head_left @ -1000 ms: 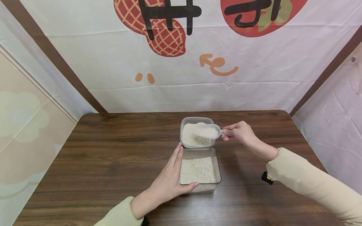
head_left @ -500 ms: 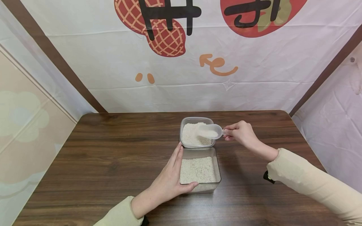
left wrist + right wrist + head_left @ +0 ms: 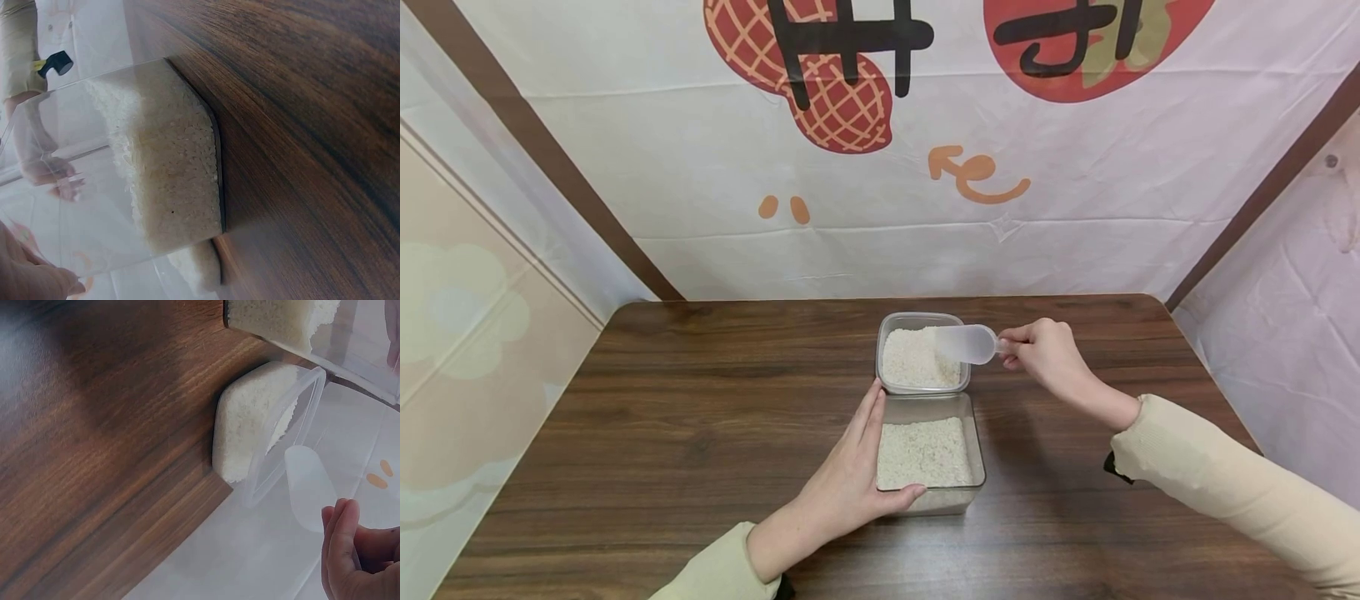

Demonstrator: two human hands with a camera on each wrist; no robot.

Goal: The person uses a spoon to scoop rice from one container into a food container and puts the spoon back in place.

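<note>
In the head view my right hand [image 3: 1049,358] pinches the handle of a translucent white scoop [image 3: 966,343] above the smaller clear container [image 3: 882,350]. White rice [image 3: 917,358] fills much of that container. No rice shows on the scoop's visible smooth side, also seen in the right wrist view [image 3: 312,490]. My left hand [image 3: 850,471] rests against a taller clear container [image 3: 979,450], its straight fingers along the left wall and its thumb at the near rim. A thick layer of rice lies inside it, seen through the wall in the left wrist view.
Both containers stand one behind the other on a dark wood-grain table [image 3: 700,433], nearly touching. A white printed cloth [image 3: 850,258] hangs behind the table's far edge. Fabric panels flank it on both sides.
The scoop, earlier with rice in its bowl, has turned over and shows no rice now. My right hand has shifted slightly to the right. My left hand stays in place.
</note>
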